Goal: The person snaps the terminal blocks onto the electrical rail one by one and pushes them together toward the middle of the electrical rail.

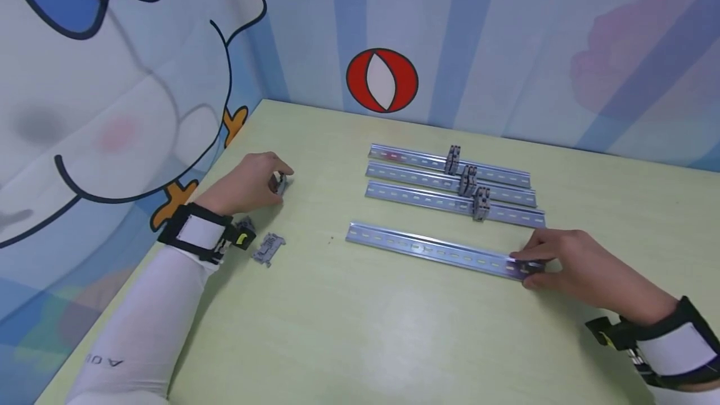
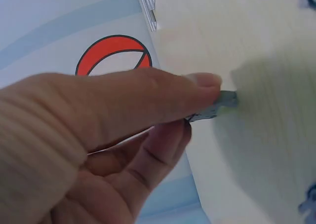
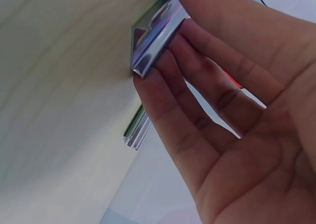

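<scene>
At the left of the table in the head view, my left hand pinches a small grey DIN-rail terminal block between thumb and fingers. The left wrist view shows just one end of that terminal block poking out past the thumb. My right hand holds the right end of the nearest slotted metal DIN rail, thumb on one edge and fingers on the other. That rail's end appears between the fingers in the right wrist view.
Another grey terminal block lies by my left wrist; a further grey piece is partly hidden by the wrist camera. Behind the held rail, three parallel rails each carry upright blocks. Printed walls bound the table's back and left.
</scene>
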The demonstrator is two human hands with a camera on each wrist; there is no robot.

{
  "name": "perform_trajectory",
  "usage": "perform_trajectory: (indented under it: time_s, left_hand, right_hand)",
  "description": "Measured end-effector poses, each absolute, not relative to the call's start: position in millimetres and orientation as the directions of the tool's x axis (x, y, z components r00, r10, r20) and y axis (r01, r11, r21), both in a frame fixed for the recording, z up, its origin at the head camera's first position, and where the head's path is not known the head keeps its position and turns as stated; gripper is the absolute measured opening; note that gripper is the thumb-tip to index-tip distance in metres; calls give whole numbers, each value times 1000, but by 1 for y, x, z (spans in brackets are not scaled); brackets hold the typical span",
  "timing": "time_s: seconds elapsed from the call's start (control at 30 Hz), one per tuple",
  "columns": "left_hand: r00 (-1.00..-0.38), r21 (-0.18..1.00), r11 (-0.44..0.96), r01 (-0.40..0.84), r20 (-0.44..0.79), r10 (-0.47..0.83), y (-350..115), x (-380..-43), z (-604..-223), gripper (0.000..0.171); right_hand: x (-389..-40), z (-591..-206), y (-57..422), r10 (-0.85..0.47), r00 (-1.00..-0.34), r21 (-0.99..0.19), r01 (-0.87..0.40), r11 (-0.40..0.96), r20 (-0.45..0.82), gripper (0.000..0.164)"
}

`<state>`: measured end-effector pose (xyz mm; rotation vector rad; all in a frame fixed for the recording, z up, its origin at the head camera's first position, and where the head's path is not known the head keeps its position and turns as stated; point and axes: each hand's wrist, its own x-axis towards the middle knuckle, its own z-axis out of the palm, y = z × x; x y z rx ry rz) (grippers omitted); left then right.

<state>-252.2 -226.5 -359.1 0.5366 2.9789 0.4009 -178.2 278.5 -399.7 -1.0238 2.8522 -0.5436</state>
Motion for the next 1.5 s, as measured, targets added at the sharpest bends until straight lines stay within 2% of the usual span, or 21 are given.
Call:
perform_trajectory:
  time_s: [0.17,0.43,0.6,0.87,1.03,1.23,1.5]
  left_hand:
    - [-933,349,884,312,-66,355,-221,-254,-364,57]
    - [-923,354,879,321,-90,373,-218,-252,-360,53]
    - [-906,424,843,330,-108,409,-202,-244,-354,53]
    - [-842,565,735,376,-124,526,-164,-228,-356,50]
    - [-817,650,668,363,-124,564,-146,-219,-360,49]
    - [-830,650,681,336,-137,540,-136,-215,-367,48]
    - [-865,607,717,344,-92,493,-132,-217,-372,47]
  right_hand:
    - [-179,-402,280,-628,-774,-345,-611,712,75,35]
    - [-178,-404,282,-629,-773,-351,-613,708,84,34]
    - [-178,-404,283,-624,-778,-351,-606,714,75,35]
    - [-179,-403,283,-620,-781,-358,-602,713,78,35]
    - [-178,-401,281,-613,-786,-350,-597,722,76,35]
    - [-179,-401,282,-623,-778,-358,-607,710,84,36]
    - [-179,-402,283,-646,-755,-346,-640,686,116,36]
